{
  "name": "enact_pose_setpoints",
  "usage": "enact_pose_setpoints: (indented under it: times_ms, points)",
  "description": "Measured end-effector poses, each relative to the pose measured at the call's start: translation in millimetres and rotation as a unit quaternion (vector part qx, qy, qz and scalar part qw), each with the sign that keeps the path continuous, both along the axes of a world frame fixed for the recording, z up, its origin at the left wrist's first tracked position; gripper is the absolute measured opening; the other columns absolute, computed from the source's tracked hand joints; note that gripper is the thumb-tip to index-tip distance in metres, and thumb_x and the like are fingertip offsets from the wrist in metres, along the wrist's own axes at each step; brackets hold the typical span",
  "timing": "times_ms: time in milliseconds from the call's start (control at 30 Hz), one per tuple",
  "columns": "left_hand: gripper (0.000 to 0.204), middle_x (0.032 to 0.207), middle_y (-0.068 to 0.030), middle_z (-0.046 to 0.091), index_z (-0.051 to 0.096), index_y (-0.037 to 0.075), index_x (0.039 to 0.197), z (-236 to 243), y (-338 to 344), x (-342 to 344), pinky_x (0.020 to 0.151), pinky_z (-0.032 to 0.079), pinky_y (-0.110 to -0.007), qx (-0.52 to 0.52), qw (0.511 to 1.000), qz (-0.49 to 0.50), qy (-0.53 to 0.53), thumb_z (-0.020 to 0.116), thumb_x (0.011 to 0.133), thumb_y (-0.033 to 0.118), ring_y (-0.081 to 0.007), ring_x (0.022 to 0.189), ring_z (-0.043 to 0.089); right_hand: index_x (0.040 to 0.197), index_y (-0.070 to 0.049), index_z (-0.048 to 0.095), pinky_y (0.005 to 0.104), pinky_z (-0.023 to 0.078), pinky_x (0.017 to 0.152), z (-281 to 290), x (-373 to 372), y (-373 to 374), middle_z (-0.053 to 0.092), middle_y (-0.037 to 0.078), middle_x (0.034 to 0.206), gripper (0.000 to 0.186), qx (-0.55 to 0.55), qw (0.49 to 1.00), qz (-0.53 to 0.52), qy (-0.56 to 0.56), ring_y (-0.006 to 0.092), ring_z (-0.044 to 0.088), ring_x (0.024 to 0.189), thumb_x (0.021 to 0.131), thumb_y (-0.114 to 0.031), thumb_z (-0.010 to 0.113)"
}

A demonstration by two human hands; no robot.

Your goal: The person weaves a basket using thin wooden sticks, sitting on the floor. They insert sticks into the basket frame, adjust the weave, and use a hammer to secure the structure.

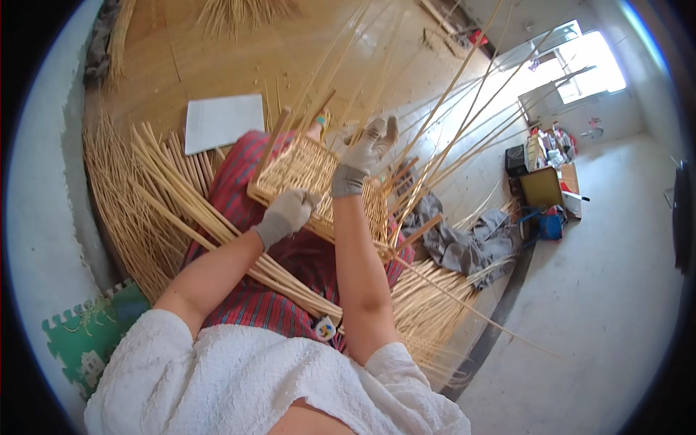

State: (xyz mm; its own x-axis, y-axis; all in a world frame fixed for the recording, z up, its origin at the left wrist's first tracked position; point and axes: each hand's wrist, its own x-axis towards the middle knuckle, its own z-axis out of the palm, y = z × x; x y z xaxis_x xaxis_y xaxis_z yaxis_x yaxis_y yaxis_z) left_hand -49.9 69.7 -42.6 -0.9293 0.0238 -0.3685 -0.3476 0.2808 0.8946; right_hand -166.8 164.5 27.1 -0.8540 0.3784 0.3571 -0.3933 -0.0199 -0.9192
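Observation:
A partly woven wicker basket [297, 168] rests tilted on my lap, over red striped cloth [239, 174]. Wooden stakes stick up from its corners, and long loose canes [464, 94] fan out from its far and right sides. My left hand [290, 210], in a pale work glove, is closed at the near edge of the basket, its fingertips pressed against the weave. Raised above the far right part of the basket, my gloved right hand [370, 147] has its fingers apart, close to the upright canes. I see no strand clearly held in it.
Bundles of canes [138, 196] lie at my left, and more canes [428, 308] spread at my right. A white board [225, 122] lies ahead on the floor. Grey cloth [464, 239] is crumpled at the right, with a chair [542, 188] and a blue container [551, 226] beyond.

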Motion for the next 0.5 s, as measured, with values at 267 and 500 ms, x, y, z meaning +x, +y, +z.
enact_pose_setpoints:
  times_ms: [267,500]
  points:
    - [0.038,0.052,-0.0026,0.049,0.066,0.007,0.092,-10.7,-13.9,20.0,0.037,0.042,-0.033,0.006,0.999,0.022,0.025,0.06,0.104,0.042,-0.0136,0.039,0.049,0.142,-0.005,0.058,0.0316,0.053,0.084,-16.8,23.1,6.9,0.067,0.009,0.104,0.05,0.09,0.993,0.077,0.026,0.0186,0.061,0.095,0.109,-0.041,0.05]
    - [0.035,0.056,-0.0018,0.051,0.067,0.007,0.097,18.4,0.6,2.2,0.036,0.042,-0.034,0.056,0.994,-0.015,-0.091,0.06,0.104,0.041,-0.0138,0.04,0.049,0.129,-0.006,0.06,0.0272,0.047,0.064,-27.6,-33.1,25.3,0.061,0.003,0.088,0.054,0.078,0.984,-0.136,-0.09,0.0135,0.055,0.072,0.104,-0.055,0.056]
